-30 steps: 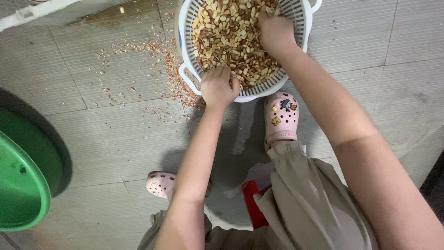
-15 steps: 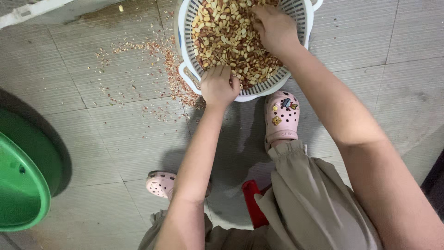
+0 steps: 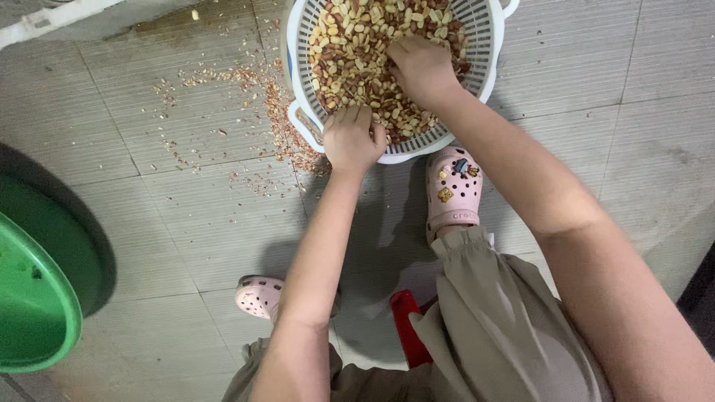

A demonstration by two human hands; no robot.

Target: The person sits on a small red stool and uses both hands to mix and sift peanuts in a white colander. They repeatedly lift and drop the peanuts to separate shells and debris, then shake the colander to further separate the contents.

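Observation:
A white slotted plastic basket (image 3: 488, 45) sits on the tiled floor, filled with peanuts (image 3: 357, 52), some pale and some in reddish skin. My left hand (image 3: 353, 139) curls over the basket's near rim, gripping it. My right hand (image 3: 423, 68) is buried in the peanuts in the middle of the basket, fingers closed over them. Whether it holds any is hidden.
Reddish peanut skins (image 3: 253, 97) lie scattered on the grey tiles left of the basket. A green plastic basin (image 3: 33, 298) stands at the left edge. My feet in pink clogs (image 3: 454, 190) rest near the basket, and a red stool (image 3: 408, 327) shows under me.
My right hand has slid a little deeper and toward the basket's centre. The left hand keeps its place on the rim. The view has shifted slightly.

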